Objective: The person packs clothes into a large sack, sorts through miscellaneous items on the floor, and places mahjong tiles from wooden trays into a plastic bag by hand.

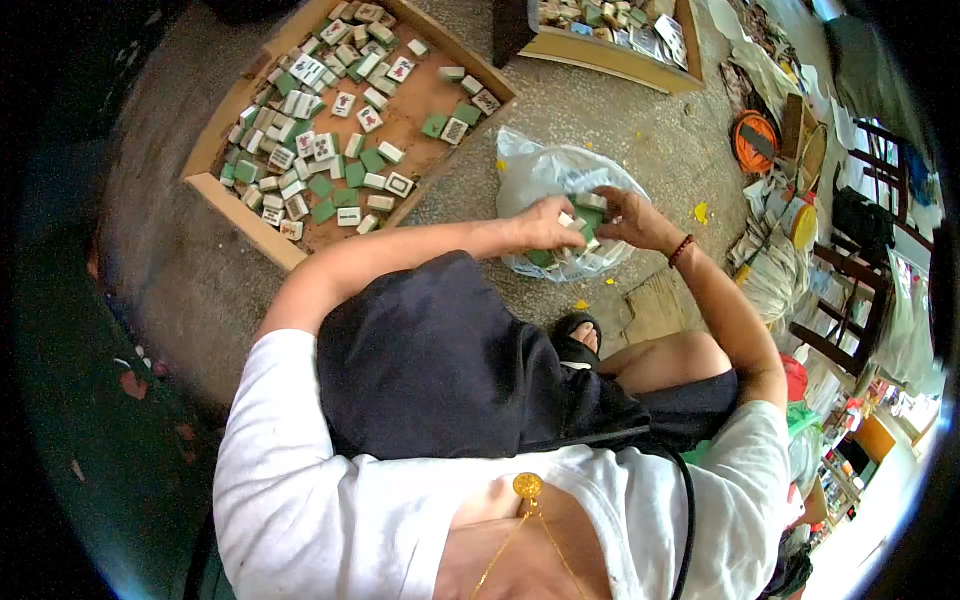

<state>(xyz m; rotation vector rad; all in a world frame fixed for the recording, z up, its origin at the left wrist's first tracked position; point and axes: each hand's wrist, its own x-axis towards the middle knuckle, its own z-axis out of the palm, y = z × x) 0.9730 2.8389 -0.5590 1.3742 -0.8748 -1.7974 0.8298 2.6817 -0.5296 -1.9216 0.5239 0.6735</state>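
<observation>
Digging into the clear plastic bag (560, 180) on the concrete floor, our left hand (545, 225) and right hand (628, 215) each grip green-and-white mahjong tiles (590, 212); wooden tray (240, 215) sits nearby.

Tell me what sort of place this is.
Probably a cluttered home workshop or storeroom floor: wooden trays of mahjong tiles on bare concrete, both hands in a plastic bag of tiles, chairs and piled goods alongside.

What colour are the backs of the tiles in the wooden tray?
Green backs, white faces on the tiles lying in the wooden tray; the head view shows them.
</observation>
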